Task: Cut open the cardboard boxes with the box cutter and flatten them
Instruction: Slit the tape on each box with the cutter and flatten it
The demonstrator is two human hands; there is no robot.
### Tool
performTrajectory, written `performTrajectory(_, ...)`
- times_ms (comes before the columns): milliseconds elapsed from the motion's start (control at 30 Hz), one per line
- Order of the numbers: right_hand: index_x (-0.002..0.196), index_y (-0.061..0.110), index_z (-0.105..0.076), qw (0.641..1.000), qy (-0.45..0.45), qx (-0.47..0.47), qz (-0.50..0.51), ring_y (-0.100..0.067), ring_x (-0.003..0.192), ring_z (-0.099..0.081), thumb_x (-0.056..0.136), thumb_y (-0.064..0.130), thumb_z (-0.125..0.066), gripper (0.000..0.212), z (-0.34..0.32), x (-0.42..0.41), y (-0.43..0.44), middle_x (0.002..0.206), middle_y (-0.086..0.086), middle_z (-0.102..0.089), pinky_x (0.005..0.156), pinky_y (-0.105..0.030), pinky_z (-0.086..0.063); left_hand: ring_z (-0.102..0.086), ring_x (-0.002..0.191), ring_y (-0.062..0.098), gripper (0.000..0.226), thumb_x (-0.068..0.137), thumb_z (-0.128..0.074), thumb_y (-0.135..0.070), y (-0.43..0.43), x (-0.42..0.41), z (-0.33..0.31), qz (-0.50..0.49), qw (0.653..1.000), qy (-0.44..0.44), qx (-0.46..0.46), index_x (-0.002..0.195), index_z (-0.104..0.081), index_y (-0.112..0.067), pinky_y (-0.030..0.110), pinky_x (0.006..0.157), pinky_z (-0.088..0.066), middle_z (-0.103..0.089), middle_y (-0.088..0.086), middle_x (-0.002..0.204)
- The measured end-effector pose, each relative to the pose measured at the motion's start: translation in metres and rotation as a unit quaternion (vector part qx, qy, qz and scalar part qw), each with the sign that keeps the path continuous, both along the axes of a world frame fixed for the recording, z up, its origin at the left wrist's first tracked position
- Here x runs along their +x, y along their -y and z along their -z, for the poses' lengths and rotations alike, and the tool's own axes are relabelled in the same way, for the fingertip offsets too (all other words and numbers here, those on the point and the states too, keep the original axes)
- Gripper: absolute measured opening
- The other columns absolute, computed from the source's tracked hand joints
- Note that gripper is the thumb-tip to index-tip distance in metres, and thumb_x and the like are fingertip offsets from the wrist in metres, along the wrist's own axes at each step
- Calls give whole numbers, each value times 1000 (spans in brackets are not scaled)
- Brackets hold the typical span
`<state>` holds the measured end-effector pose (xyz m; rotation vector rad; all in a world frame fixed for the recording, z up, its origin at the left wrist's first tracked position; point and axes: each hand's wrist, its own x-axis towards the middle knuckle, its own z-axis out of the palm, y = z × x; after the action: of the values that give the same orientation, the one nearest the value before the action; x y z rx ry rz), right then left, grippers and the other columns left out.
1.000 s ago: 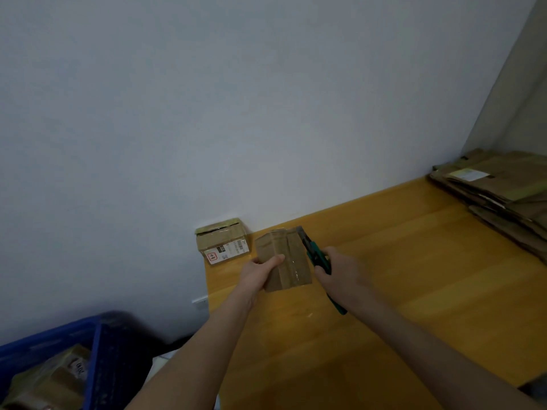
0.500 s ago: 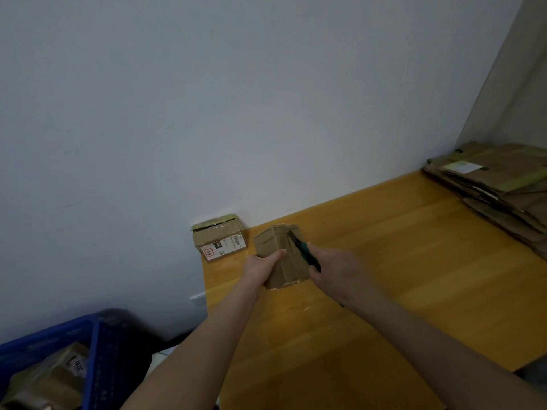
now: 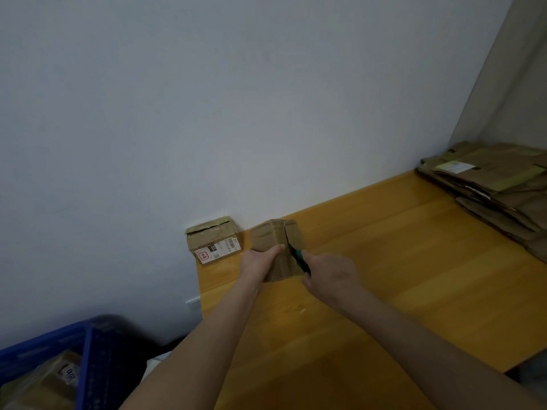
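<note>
A small brown cardboard box (image 3: 273, 236) stands on the yellow wooden table (image 3: 384, 261) near the wall. My left hand (image 3: 258, 261) grips its left side, thumb on top. My right hand (image 3: 328, 272) holds a green box cutter (image 3: 300, 258), whose tip sits in the dark slit along the box's top seam. The slit runs down the middle of the top face. A second small box (image 3: 211, 241) with a white label and a loose lid rests against the wall, just left of the first.
A stack of flattened cardboard (image 3: 497, 190) lies at the table's far right corner. A blue plastic crate (image 3: 88, 359) holding more boxes stands on the floor at lower left. The table's left edge runs just below the labelled box.
The box cutter has travelled along the top seam toward me, leaving the seam split open. My left hand has kept its hold on the box.
</note>
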<state>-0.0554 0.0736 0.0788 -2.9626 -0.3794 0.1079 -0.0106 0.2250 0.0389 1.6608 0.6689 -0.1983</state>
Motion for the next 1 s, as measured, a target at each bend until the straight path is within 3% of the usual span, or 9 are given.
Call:
performTrajectory(200,132,25,-49,999,-20,16,-26,-20,79,-62,95,32,-45,38,2,-4,1,95,-1,-65,57,-27,-43,-59,87,24,49,78,-79,-33,-16,6,-3,-71,997,15,-27,111,-59,-3,42,84,-56,-61,6,89)
performTrajectory(333,134,25,-50,970,-71,228,46,-13,62,-57,96,29,-51,38,12,-12,14,88,0,-66,49,-23,-45,-54,102,27,67,83,-75,-32,-29,6,-5,-102,992,-1,-77,134,-41,-6,43,79,-51,-56,12,118)
performTrajectory(400,129,20,-52,903,-130,382,149,-16,67,-60,97,27,-53,33,23,-9,17,90,-4,-65,55,-27,-49,-54,113,32,77,83,-74,-33,-35,3,1,-89,993,-2,-75,143,-29,-18,46,79,-52,-50,13,132)
performTrajectory(467,125,8,-52,783,-225,524,248,-21,76,-62,98,24,-55,32,36,-2,14,96,-10,-63,68,-33,-56,-55,113,35,74,85,-72,-34,-32,-3,13,-62,995,6,-83,142,-24,-31,48,73,-56,-48,12,134)
performTrajectory(533,121,2,-51,668,-291,610,311,-28,79,-63,98,21,-56,31,49,4,5,98,-16,-61,83,-47,-56,-57,108,34,70,88,-68,-34,-19,-11,26,-34,995,7,-97,141,-23,-37,43,63,-58,-48,11,133)
performTrajectory(600,117,3,-50,606,-304,643,355,-35,86,-64,98,20,-55,27,61,8,-2,99,-16,-60,89,-55,-52,-58,105,31,74,89,-66,-35,-7,-21,39,-23,994,-7,-106,146,-19,-39,40,59,-59,-47,8,134)
performTrajectory(667,117,4,-48,604,-289,637,380,-36,91,-65,99,21,-53,25,72,11,-8,104,-16,-60,85,-51,-54,-58,106,32,76,89,-67,-36,-3,-28,51,-34,994,-24,-104,148,-19,-41,42,64,-60,-47,7,135)
performTrajectory(867,108,8,-43,710,-282,541,353,-24,81,-56,101,22,-47,16,87,16,-20,98,-11,-55,69,-37,-48,-50,117,30,61,80,-69,-47,-10,-26,81,53,990,-106,73,132,-45,-25,48,95,-50,-43,9,137)
performTrajectory(1000,107,11,-40,703,-269,531,388,-26,92,-53,101,24,-46,16,97,29,-17,104,-10,-51,74,-37,-42,-52,113,31,48,92,-59,-35,-24,-17,78,33,976,-90,195,129,-47,-6,38,95,-46,-43,13,136)
